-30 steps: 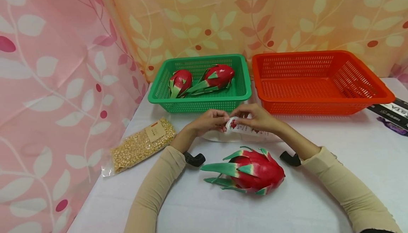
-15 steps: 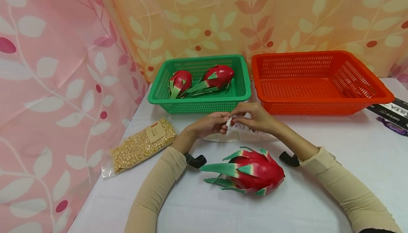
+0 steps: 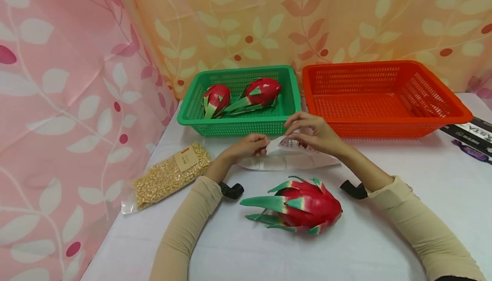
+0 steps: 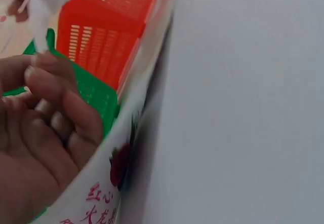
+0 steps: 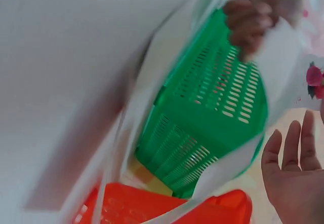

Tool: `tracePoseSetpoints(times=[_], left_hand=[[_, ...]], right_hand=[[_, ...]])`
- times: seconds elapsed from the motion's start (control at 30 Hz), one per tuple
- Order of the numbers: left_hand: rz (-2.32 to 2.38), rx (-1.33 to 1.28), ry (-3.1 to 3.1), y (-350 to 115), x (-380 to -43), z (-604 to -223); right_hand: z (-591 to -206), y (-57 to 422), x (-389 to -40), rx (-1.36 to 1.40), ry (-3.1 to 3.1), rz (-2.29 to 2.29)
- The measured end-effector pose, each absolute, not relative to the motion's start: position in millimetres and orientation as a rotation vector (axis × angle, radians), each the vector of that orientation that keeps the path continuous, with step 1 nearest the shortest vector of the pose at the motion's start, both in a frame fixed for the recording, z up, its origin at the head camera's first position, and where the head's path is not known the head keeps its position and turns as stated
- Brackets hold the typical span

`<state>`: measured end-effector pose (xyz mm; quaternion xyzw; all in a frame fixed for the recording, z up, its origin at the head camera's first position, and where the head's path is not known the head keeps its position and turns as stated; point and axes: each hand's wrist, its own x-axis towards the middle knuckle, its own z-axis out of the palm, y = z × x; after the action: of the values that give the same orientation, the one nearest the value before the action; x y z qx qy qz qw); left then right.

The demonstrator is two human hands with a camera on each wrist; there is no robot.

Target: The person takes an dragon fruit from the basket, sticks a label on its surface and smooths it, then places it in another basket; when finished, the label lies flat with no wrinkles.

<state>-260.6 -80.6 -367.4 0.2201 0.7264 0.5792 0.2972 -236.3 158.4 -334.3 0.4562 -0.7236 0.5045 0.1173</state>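
Observation:
A white strip of labels (image 3: 292, 161), printed with dragon fruit pictures and red Chinese characters, stretches between both hands in front of the baskets. My left hand (image 3: 249, 146) pinches its left end between curled fingertips and thumb. In the right hand (image 3: 313, 135), thumb and index finger pinch a printed label (image 5: 314, 79) partly lifted from the white backing (image 5: 281, 57); the other fingers are loosely extended. Below the strip a large red dragon fruit (image 3: 309, 208) with green scales lies on its side on the white table.
Behind the hands stands a green basket (image 3: 238, 123) holding two dragon fruits (image 3: 261, 93). Beside it is a red basket (image 3: 384, 122). A bag of corn kernels (image 3: 171, 176) lies left; a black box (image 3: 470, 133) and purple-wrapped item (image 3: 472, 150) lie at the right edge.
My hands have drawn apart: the right moved up and right, the left slightly left. A white stretch of backing now shows between them, with the label lifting off it.

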Motion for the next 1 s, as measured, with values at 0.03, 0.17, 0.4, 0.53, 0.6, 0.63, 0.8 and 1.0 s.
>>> tracePoseSetpoints(times=[0.03, 0.17, 0.4, 0.53, 0.6, 0.63, 0.8, 1.0], left_hand=[[1.511, 0.598, 1.967, -81.1, -260.9, -368.5], [1.404, 0.628, 2.115, -80.7, -260.1, -370.1], [1.177, 0.709, 2.541, -83.3, -250.9, -345.5], [1.26, 0.857, 2.599, -74.2, -230.4, -306.3], [1.328, 0.953, 2.572, -65.6, -216.8, -287.9], [1.344, 0.988, 2.566, -60.8, -209.3, -279.6], [1.348, 1.068, 2.592, -43.1, -182.5, -261.6], [1.304, 1.057, 2.628, -38.0, -163.8, -256.7]], right_hand=[[-331.4, 160.6, -234.5, 1.326, -2.108, 1.511], [-316.5, 170.0, -226.4, 1.268, -2.079, 1.649], [-283.6, 184.3, -211.7, 1.212, -2.366, 1.704], [-269.8, 183.6, -203.2, 1.171, -2.568, 1.487], [-265.5, 180.6, -198.2, 1.164, -2.612, 1.401], [-263.9, 178.9, -195.4, 1.175, -2.618, 1.386], [-258.9, 172.3, -179.6, 1.219, -2.606, 1.369], [-254.8, 172.2, -163.2, 1.1, -2.64, 1.248]])
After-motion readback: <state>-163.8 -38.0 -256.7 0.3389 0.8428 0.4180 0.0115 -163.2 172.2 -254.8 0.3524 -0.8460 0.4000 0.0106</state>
